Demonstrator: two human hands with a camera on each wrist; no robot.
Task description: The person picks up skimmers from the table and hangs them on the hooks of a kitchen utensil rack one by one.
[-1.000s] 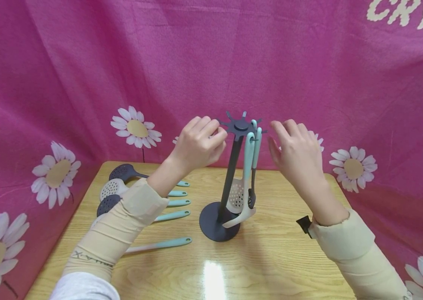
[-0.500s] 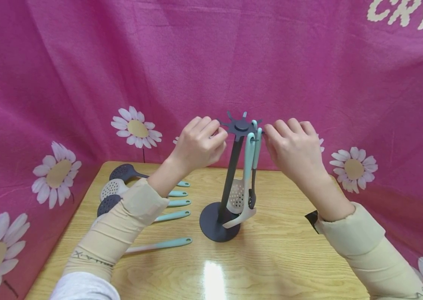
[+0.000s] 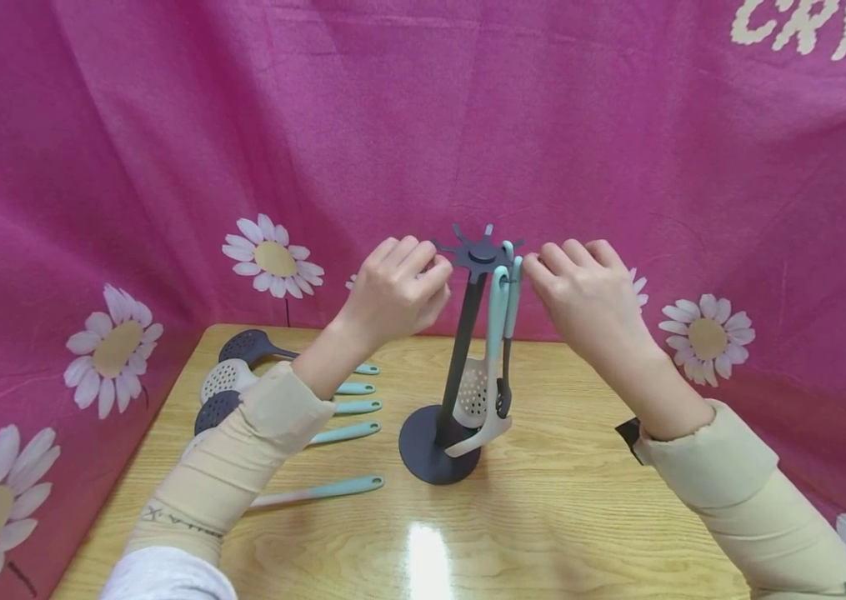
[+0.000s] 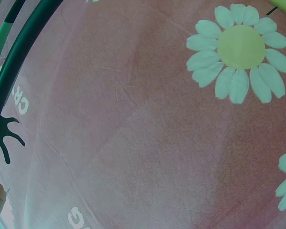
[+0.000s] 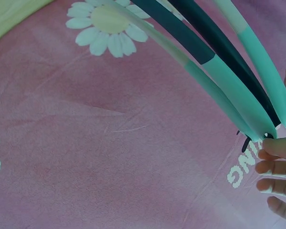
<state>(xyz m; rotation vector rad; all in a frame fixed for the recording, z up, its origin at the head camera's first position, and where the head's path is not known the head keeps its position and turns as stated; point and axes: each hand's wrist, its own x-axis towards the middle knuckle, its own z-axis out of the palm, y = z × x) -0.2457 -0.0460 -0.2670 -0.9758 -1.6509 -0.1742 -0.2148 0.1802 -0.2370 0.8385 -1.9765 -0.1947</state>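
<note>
A dark utensil rack (image 3: pixel 462 350) stands upright, with a round base and a spoked top. My left hand (image 3: pixel 402 287) pinches a hook on the left of that top. On the opposite side my right hand (image 3: pixel 583 287) pinches another hook, its thumb close to a mint handle end in the right wrist view. Three utensils hang there: a pale turner (image 3: pixel 493 421) seen edge-on, a pale slotted utensil (image 3: pixel 472 387) behind it, and a dark utensil (image 3: pixel 508 358) nearest the right hand. The fingertips are hidden in the head view.
Several mint-handled utensils lie on the wooden table (image 3: pixel 558 517) at left, among them a dark skimmer (image 3: pixel 246 344) and a pale skimmer (image 3: pixel 226 377). My left forearm hides parts of them. A pink flowered cloth (image 3: pixel 362 125) hangs behind and at the sides.
My right hand has moved left to the rack's top and its fingers have closed on a hook there. The left hand stays where it was.
</note>
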